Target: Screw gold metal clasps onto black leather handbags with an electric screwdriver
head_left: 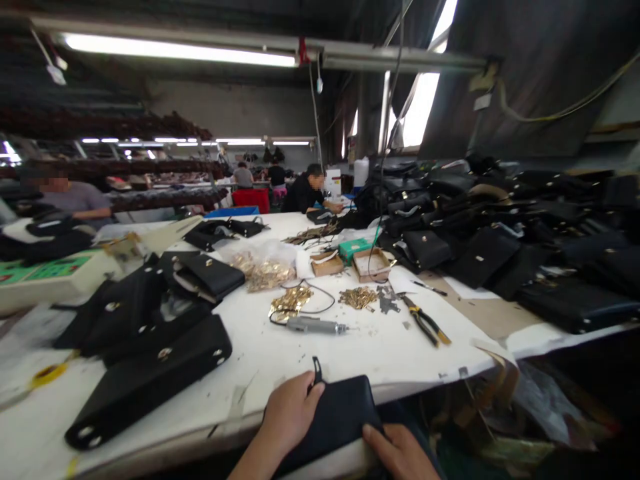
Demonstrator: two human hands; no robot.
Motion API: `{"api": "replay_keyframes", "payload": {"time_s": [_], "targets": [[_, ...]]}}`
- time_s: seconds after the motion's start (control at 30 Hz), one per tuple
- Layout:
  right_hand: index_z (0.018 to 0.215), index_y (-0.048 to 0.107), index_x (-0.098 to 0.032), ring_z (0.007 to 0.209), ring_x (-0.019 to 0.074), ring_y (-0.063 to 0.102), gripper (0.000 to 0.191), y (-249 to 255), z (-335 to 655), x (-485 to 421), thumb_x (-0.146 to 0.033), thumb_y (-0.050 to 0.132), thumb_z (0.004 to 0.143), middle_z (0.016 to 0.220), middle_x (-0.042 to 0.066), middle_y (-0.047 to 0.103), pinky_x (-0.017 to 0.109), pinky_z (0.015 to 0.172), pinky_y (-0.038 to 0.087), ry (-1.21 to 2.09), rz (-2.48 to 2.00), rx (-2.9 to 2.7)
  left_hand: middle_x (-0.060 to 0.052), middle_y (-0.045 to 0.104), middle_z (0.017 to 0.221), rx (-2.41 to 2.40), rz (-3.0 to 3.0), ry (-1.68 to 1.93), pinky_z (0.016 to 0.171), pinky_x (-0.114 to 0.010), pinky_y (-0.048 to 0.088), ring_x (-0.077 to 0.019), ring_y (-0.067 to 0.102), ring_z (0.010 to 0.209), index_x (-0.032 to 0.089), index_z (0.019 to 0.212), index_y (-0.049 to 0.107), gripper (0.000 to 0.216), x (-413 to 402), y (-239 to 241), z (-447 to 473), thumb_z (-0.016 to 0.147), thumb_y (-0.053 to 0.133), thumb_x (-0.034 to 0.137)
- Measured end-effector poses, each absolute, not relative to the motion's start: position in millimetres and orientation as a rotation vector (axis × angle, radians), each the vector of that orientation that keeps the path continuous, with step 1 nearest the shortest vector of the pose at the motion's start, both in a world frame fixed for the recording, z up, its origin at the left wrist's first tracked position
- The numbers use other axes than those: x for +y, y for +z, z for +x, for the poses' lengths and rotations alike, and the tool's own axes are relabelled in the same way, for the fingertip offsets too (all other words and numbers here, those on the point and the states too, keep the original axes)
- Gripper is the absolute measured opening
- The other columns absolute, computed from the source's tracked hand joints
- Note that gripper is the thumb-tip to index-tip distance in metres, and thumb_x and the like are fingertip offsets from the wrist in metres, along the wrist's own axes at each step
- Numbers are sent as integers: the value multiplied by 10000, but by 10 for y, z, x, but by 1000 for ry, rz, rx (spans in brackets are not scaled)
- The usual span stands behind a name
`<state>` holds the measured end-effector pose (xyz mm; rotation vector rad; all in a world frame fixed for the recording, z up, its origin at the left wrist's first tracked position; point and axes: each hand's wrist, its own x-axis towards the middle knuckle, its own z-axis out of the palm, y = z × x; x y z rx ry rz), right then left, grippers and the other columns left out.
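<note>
A black leather bag (pixel 345 407) lies at the front edge of the white table, held between my two hands. My left hand (pixel 293 410) grips its left side, the thumb pressed near a small black strap (pixel 317 369) with a slot that sticks up. On the lower right edge, my right hand (pixel 397 447) has its thumb on top and the fingers hidden beneath. Beyond the bag lies a grey electric screwdriver (pixel 317 325) with its cord. Cutting pliers (pixel 425 321) with yellow and black handles rest to the right.
Gold metal fittings lie in a pile (pixel 357 298) and in a plastic bag (pixel 267 273). Small cardboard trays (pixel 371 265) and a green box (pixel 353 251) stand behind. Black bags are stacked at left (pixel 150 373) and heaped at right (pixel 485 260). Several people sit farther back.
</note>
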<state>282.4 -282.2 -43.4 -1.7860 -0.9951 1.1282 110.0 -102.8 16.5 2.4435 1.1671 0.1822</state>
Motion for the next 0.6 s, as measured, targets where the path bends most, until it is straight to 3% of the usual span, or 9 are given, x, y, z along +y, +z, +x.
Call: {"api": "replay_keyframes", "payload": {"time_s": [0.1,0.2,0.37,0.5,0.6], "targets": [[651,604,-167,659,211,572,635,-522,2812,-2802,-721,436,911,647,39,620,288,583,360,1091,-1872,-964,-53,745,926,1209,2439,375,783,-317,436,-245,680,909,234,987,708,137,-1044,89,1153,913,638,325],[673,601,-172,685,214,577,624,-509,2831,-2809,-726,431,907,684,44,638,283,592,371,1127,-1922,-932,-26,735,990,1224,2365,382,870,-314,436,-217,658,980,245,1074,689,194,-1008,-29,1199,888,686,299],[678,666,-180,677,223,607,623,-305,3024,-2789,-718,446,903,700,45,686,287,597,381,1141,-2088,-1154,1,738,985,1211,2269,400,867,-292,462,-182,664,957,247,1066,692,204,-925,-168,1182,873,715,309],[716,735,-233,667,233,641,505,33,3311,-2625,-674,548,874,684,35,709,304,623,405,868,-2279,-1362,3,751,972,1199,2224,422,875,-300,478,-191,676,970,256,1021,729,168,-879,-193,1151,869,710,326],[836,775,-259,732,245,678,415,344,3436,-2292,-620,575,888,782,47,756,325,684,464,686,-2137,-1367,-5,763,1001,1216,2193,446,881,-322,484,-207,686,976,264,1059,743,200,-872,-187,1152,895,668,351]]}}
